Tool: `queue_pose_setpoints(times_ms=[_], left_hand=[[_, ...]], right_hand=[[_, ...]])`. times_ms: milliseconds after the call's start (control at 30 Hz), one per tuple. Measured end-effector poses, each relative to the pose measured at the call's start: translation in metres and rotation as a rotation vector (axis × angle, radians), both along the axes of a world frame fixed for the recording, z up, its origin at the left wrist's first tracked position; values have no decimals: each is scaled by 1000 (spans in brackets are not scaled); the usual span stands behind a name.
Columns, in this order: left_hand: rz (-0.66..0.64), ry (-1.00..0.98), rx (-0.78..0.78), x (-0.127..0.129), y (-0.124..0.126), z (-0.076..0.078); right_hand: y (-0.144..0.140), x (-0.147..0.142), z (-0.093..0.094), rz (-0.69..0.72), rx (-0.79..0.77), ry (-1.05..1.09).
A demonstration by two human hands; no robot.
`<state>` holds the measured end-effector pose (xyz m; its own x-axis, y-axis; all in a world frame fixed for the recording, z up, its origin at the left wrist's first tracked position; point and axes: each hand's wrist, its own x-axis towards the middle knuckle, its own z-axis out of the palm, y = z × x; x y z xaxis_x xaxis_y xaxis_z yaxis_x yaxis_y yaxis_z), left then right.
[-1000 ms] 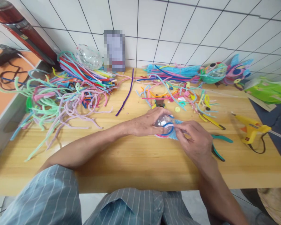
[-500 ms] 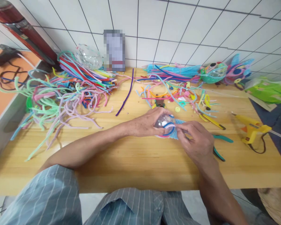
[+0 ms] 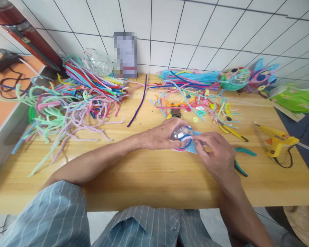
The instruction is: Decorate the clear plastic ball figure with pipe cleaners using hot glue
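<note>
My left hand (image 3: pixel 164 134) is closed around a clear plastic ball (image 3: pixel 179 132), thumb below and fingers over the far side. Blue pipe cleaner loops round the ball, and a light-blue ribbed piece (image 3: pixel 192 148) shows at its right, partly covered by my hands. The fingertips of my right hand (image 3: pixel 214 151) pinch a pale lilac pipe cleaner (image 3: pixel 187 137) against the ball's right side. Teal-handled pliers (image 3: pixel 245 152) lie just right of my right hand, their jaws hidden beneath it. Brown and yellow pliers (image 3: pixel 175 112) rest right behind my left hand.
Loose pipe cleaners (image 3: pixel 77 113) spread over the left of the table (image 3: pixel 144 178). At right lie a yellow glue gun (image 3: pixel 278 139) and a yellow cutter knife (image 3: pixel 235 133). Along the tiled wall stand a phone-like blurred object (image 3: pixel 126 55) and finished-looking figures (image 3: pixel 235 79). A dark purple pipe cleaner (image 3: pixel 139 106) lies mid-table.
</note>
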<state>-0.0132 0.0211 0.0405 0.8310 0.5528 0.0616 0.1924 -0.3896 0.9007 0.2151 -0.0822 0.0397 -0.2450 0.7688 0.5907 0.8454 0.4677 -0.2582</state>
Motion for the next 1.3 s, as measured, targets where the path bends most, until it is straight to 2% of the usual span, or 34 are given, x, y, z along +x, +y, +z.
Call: queue_pose_setpoints(times_ms=[267, 600, 933, 1300], left_hand=[[41, -41, -41, -1, -2, 2], [109, -91, -54, 3, -8, -3], [192, -91, -1, 5, -17, -6], [225, -70, 50, 6, -23, -4]], right_hand=[[0, -6, 5, 12, 27, -15], [-1, -8, 7, 62, 51, -60], [-14, -15, 19, 33, 24, -164], [-23, -30, 19, -11, 22, -161]])
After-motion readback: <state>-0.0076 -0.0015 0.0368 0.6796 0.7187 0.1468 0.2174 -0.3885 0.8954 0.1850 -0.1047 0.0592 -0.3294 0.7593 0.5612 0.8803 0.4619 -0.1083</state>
